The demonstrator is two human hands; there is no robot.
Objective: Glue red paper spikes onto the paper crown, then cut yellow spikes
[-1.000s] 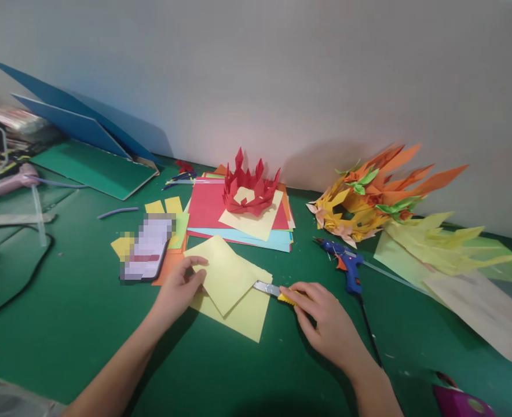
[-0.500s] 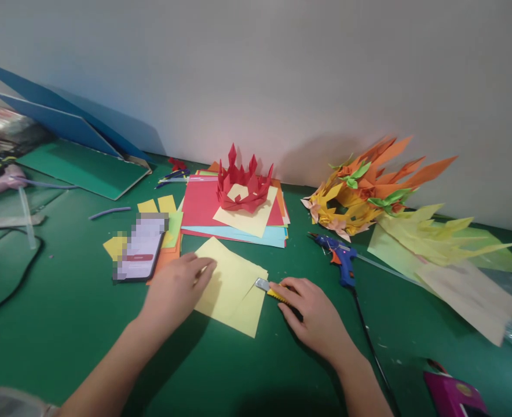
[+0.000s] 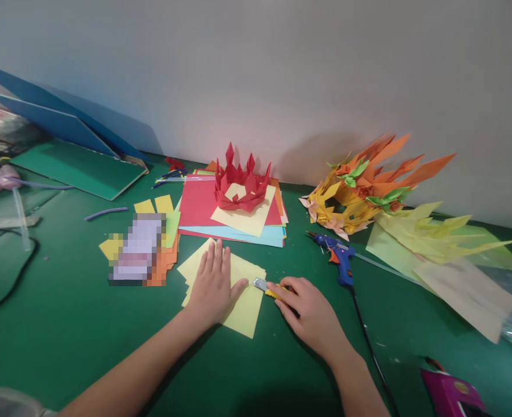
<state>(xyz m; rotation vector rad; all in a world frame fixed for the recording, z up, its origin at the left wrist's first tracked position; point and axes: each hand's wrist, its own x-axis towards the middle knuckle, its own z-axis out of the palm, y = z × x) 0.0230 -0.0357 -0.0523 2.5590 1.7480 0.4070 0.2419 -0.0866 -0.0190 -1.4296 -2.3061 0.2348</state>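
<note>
Pale yellow paper sheets (image 3: 244, 313) lie in a loose stack on the green tabletop in front of me. My left hand (image 3: 213, 284) rests flat on the stack, fingers stretched away from me and thumb out to the right. In my right hand (image 3: 302, 307) is a yellow box cutter (image 3: 273, 291), its metal tip lying over the right part of the top sheet. How far the blade stands out is hard to tell. Just beyond the sheets, a red folded-paper crown (image 3: 242, 191) stands on a pile of coloured papers (image 3: 195, 202).
A blue glue gun (image 3: 343, 258) lies right of my right hand, its cord running toward me. Yellow-orange paper crowns (image 3: 351, 214) stand farther back. Left are a blurred phone (image 3: 138, 246), small yellow and orange squares, and a pink glue gun (image 3: 4, 180). A magenta case (image 3: 451, 391) sits front right.
My left hand has moved right and come down flat on the yellow sheets, its curled fingers now straight. My right hand keeps the box cutter at nearly the same spot.
</note>
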